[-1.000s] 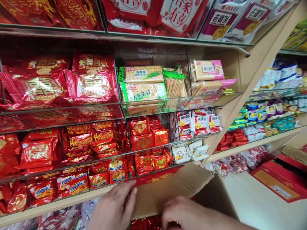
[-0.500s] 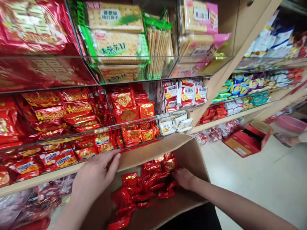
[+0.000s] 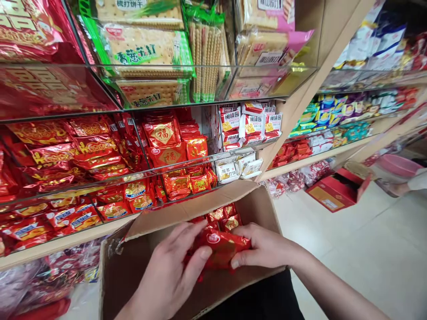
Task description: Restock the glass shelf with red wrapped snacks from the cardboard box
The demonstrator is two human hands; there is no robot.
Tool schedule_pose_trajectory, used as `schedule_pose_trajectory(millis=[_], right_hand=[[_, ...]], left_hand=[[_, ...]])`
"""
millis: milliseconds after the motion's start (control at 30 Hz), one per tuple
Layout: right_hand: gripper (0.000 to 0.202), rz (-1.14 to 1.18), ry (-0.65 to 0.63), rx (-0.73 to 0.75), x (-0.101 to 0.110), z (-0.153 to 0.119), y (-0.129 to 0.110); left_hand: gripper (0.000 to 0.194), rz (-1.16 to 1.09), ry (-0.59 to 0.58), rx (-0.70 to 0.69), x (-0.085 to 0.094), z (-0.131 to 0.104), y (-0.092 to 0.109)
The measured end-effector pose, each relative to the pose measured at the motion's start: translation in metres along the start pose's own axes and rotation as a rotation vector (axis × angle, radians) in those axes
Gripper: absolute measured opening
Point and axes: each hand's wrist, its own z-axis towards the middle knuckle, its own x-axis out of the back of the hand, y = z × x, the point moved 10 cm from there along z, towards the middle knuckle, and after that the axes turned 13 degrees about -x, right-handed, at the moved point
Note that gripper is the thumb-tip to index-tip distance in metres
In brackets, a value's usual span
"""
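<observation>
My right hand [image 3: 258, 246] grips the right end of a stack of shiny red snack packets [image 3: 220, 249], thumb below and fingers over the top. On the other end, my left hand [image 3: 178, 262] curls round the same packets, its thumb in front. Both hands are inside an open cardboard box [image 3: 273, 213], above its floor. More red packets with gold marks [image 3: 230, 218] lie in the box beyond my hands. How many packets are held is hidden by my fingers.
Shelves with clear fronts hold red packets [image 3: 163, 138], green-edged crackers [image 3: 143, 46] and white-and-red packets [image 3: 253, 124]. The box stands against the lowest shelf edge [image 3: 63, 240]. A red carton [image 3: 336, 191] and a pink basin [image 3: 398, 166] are on the tiled floor at right, near another person's foot [image 3: 388, 187].
My right hand has lifted packets from the pile and moved left. My left hand has left the box flap and come down onto these packets. The view has shifted slightly.
</observation>
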Motion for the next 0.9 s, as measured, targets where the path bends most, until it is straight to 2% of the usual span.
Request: schedule_pose_trajectory(millis=[67,100,200,267,333,367,433,567,600,633,667,733,800,833,900], right_hand=[[0.024,0.131,0.068,0.034,-0.005,0.001,-0.011],[0.028,0.245,0.137,0.043,-0.005,0.003,-0.012],[0.037,0.488,0.478,0.045,0.001,0.007,0.002],[0.039,0.465,0.67,0.033,0.002,0.007,0.01],[0.039,0.399,0.767,0.042,0.005,0.008,0.008],[0.039,0.379,0.78,0.056,0.006,0.008,0.005],[0.037,0.371,0.705,0.106,0.007,0.011,-0.008],[0.021,0.418,0.308,0.196,-0.002,0.018,-0.046],[0.022,0.412,0.251,0.204,0.001,0.019,-0.055],[0.022,0.386,0.25,0.208,0.011,0.022,-0.063],[0.021,0.34,0.304,0.214,0.026,0.026,-0.069],[0.021,0.199,0.56,0.277,0.071,0.033,-0.085],[0.023,0.007,0.851,0.414,0.111,0.039,-0.109],[0.022,-0.096,0.948,0.508,0.122,0.045,-0.122],[0.018,-0.281,1.014,0.682,0.129,0.064,-0.148]], left_hand=[[0.015,-0.044,0.101,0.077,0.001,0.003,-0.006],[0.02,-0.054,0.181,0.133,0.005,0.001,-0.012],[0.027,-0.148,0.366,0.308,0.009,-0.012,-0.031],[0.028,-0.278,0.433,0.404,0.003,-0.021,-0.041],[0.028,-0.393,0.487,0.469,-0.002,-0.029,-0.046],[0.029,-0.43,0.515,0.492,-0.003,-0.032,-0.048],[0.03,-0.454,0.573,0.517,0.001,-0.037,-0.049],[0.031,-0.324,0.64,0.482,0.03,-0.038,-0.045],[0.03,-0.271,0.64,0.453,0.04,-0.037,-0.044],[0.03,-0.214,0.635,0.426,0.052,-0.035,-0.043],[0.03,-0.152,0.626,0.402,0.063,-0.033,-0.045],[0.034,-0.023,0.596,0.363,0.085,-0.031,-0.053],[0.036,0.105,0.552,0.336,0.101,-0.031,-0.067],[0.035,0.157,0.531,0.339,0.106,-0.032,-0.077],[0.034,0.211,0.474,0.342,0.108,-0.035,-0.096]])
